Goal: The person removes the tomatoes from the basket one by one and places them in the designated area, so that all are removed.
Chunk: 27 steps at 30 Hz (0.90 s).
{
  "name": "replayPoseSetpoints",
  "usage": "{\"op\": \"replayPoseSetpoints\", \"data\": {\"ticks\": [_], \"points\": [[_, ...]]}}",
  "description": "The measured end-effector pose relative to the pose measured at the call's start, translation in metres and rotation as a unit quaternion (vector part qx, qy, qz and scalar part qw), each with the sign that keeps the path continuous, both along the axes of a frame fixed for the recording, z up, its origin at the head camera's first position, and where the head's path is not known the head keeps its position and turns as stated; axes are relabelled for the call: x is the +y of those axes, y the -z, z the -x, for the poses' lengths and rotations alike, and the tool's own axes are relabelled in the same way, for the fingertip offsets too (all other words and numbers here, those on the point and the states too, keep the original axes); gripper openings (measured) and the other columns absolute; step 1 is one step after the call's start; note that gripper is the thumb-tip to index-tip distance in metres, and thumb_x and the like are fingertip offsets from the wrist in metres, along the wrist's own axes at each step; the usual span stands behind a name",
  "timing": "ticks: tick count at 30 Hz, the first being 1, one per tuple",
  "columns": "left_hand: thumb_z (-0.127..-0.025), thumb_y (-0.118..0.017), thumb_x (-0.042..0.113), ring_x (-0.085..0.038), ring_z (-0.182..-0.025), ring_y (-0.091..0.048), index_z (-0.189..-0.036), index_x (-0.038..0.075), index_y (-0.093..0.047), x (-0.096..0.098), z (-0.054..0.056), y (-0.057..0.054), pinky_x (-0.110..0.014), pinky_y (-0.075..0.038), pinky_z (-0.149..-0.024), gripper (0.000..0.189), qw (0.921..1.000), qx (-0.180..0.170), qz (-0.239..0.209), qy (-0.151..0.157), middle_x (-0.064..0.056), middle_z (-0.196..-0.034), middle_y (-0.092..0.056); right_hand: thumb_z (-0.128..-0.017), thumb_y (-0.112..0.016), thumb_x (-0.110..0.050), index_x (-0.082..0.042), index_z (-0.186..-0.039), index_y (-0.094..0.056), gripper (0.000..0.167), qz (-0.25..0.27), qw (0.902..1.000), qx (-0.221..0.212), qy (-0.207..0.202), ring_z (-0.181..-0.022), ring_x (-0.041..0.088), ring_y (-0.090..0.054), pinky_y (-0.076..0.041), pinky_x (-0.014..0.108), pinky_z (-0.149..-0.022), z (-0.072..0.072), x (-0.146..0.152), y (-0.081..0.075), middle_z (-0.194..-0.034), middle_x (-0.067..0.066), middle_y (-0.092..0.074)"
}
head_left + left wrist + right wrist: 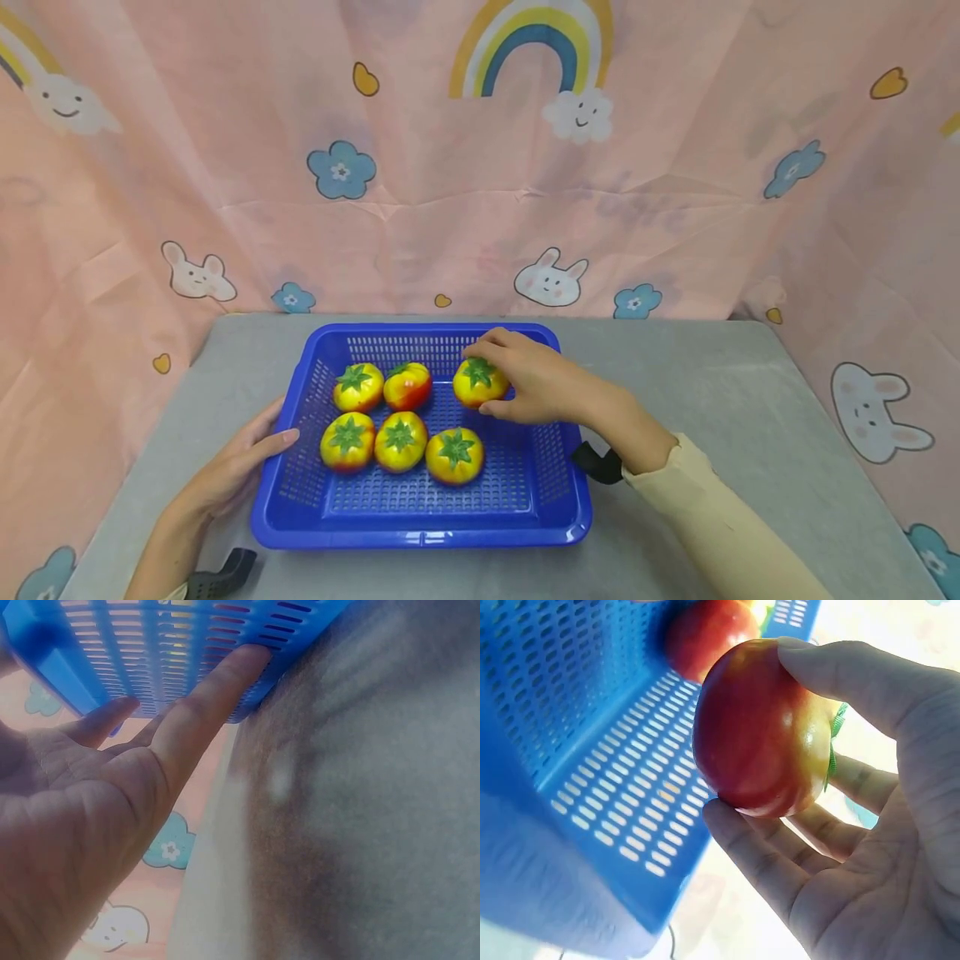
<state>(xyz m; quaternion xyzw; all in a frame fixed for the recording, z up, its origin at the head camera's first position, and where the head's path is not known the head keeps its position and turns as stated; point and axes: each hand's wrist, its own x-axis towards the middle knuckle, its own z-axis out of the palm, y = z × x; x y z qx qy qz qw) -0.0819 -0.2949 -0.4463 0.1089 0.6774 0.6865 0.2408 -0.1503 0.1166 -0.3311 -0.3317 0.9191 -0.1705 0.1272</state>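
Note:
A blue basket (420,538) with slotted walls stands on the grey table. Between the thumb and fingers of my right hand (536,379) is a red-and-yellow tomato (761,731) with a green leafy top, held at the basket's back right part. Several more tomatoes (400,442) lie inside, toward the left and middle. On the basket's left side rests my left hand (236,462), its thumb tip at the rim. In the left wrist view, its straight fingers (202,705) touch the slotted outer wall low down, close to the table.
The grey table (697,392) extends to both sides of the basket. A pink patterned cloth (420,250) hangs behind and at the sides. Dark wrist straps (597,463) show near both wrists.

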Motion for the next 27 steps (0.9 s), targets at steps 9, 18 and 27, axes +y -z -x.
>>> {"op": "replayPoseSetpoints", "data": {"ticks": [9, 18, 27], "points": [[-0.113, -0.04, 0.021, -0.009, -0.125, -0.069, -0.17, 0.007, 0.006, 0.001, 0.0, -0.001, -0.051, -0.063, -0.098, 0.074, 0.9998, 0.0, 0.018, -0.005, -0.037, -0.167, -0.021, -0.093, -0.082, -0.03, -0.012, -0.152, -0.054, 0.068, 0.052, 0.9983, 0.013, 0.023, -0.131, 0.031, -0.06, -0.058, 0.05, -0.109, -0.007, 0.024, -0.002, -0.153, 0.013, -0.053], [-0.112, -0.039, 0.018, -0.01, -0.124, -0.069, -0.169, 0.005, 0.004, -0.001, 0.0, 0.001, -0.046, -0.064, -0.098, 0.073, 0.9998, 0.002, 0.016, -0.007, -0.024, -0.164, -0.037, -0.091, -0.084, -0.027, -0.011, -0.152, -0.054, 0.07, 0.1, 0.992, 0.033, 0.069, -0.129, 0.03, -0.061, -0.058, 0.051, -0.107, -0.016, 0.049, 0.002, -0.154, 0.012, -0.051], [-0.112, -0.038, 0.017, -0.01, -0.125, -0.068, -0.169, 0.006, 0.006, -0.001, 0.0, 0.002, -0.047, -0.063, -0.098, 0.073, 1.0, 0.003, 0.008, -0.004, -0.022, -0.164, -0.037, -0.091, -0.085, -0.023, -0.011, -0.154, -0.051, 0.073, 0.146, 0.9815, 0.046, 0.114, -0.132, 0.035, -0.061, -0.059, 0.055, -0.104, -0.024, 0.072, 0.012, -0.155, 0.013, -0.05]]}}
